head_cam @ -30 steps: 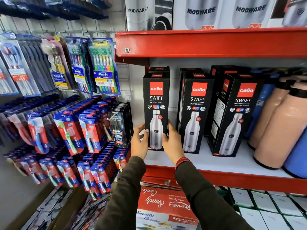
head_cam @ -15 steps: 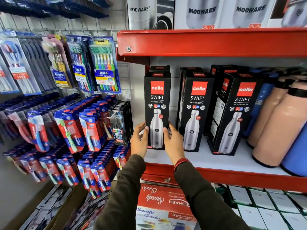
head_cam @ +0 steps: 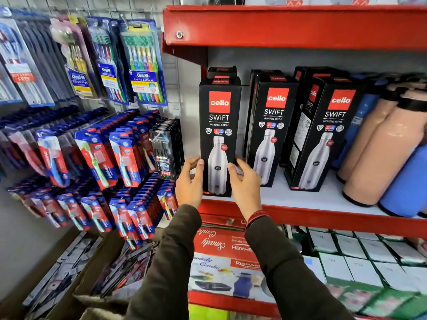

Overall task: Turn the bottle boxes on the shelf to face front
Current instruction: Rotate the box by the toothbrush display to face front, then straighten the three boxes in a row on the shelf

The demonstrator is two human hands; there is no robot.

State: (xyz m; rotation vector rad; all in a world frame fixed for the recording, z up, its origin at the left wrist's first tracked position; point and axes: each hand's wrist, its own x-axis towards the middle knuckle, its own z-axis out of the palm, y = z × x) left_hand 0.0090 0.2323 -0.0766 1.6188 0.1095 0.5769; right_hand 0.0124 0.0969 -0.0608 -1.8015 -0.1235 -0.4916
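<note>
Three black "cello SWIFT" bottle boxes stand on the white shelf (head_cam: 307,197) with its red front edge. The left box (head_cam: 219,125) faces front; my left hand (head_cam: 190,181) presses its lower left edge and my right hand (head_cam: 245,183) its lower right edge, thumbs on the front face. The middle box (head_cam: 270,125) faces roughly front, tilted a little. The right box (head_cam: 328,132) is angled, showing its printed side panel as well as its front. More black boxes stand behind them, partly hidden.
Peach bottles (head_cam: 379,148) and blue bottles (head_cam: 409,181) stand at the shelf's right end. Toothbrush packs (head_cam: 141,65) hang on a wire grid to the left. A red shelf (head_cam: 288,26) runs overhead. Red and white cartons (head_cam: 221,255) sit on the shelf below.
The view has dropped slightly. Both hands stay on the left box's lower sides, and the box stands much as before, facing front.
</note>
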